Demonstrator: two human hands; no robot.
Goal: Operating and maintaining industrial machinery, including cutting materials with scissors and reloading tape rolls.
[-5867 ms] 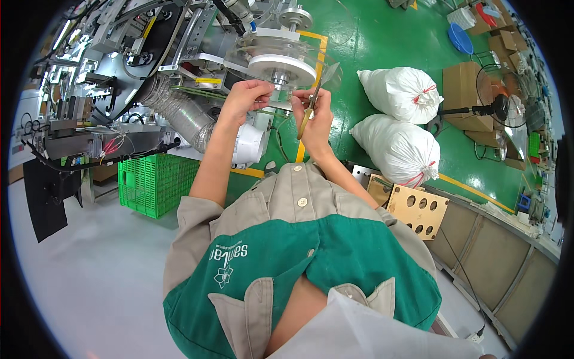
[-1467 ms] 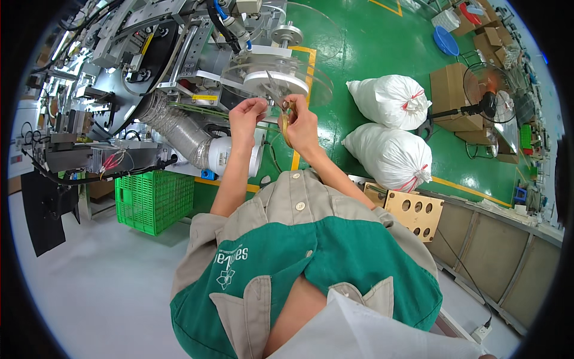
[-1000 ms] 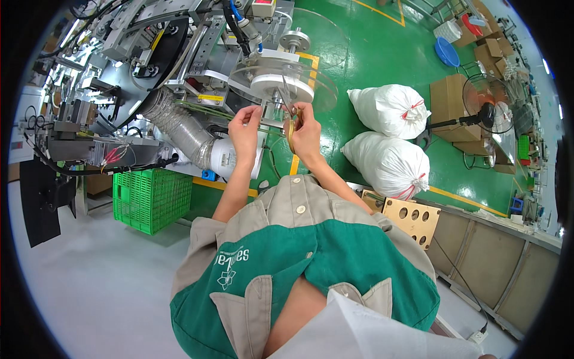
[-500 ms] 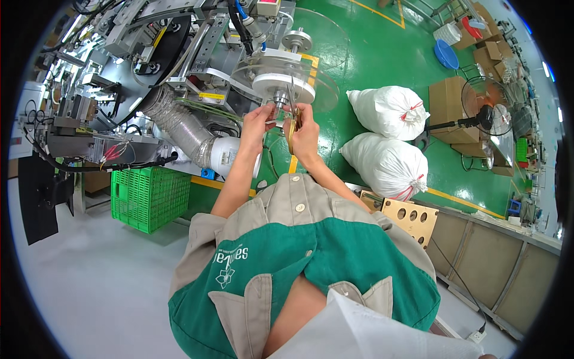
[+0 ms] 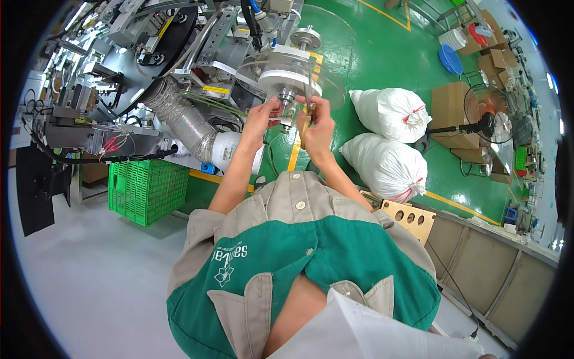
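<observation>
In my right hand is a pair of scissors with gold-coloured handles, its blades pointing away from me past the edge of the reel. My left hand is closed, thumb and fingers together beside the metal spindle end; what they pinch, if anything, is too small to make out. Between and just beyond both hands sits a white reel with large clear side discs, mounted on the metal hub. A second metal flange stands on a shaft farther back.
Machinery fills the far left, with a silver flexible duct running toward me. Below it stands a green crate. Two white sacks lie on the green floor to the right, near a fan and cardboard boxes.
Both hands have shifted slightly, the right one farther right with the scissors, away from the left. A small white piece seen near the left fingers earlier no longer shows.
</observation>
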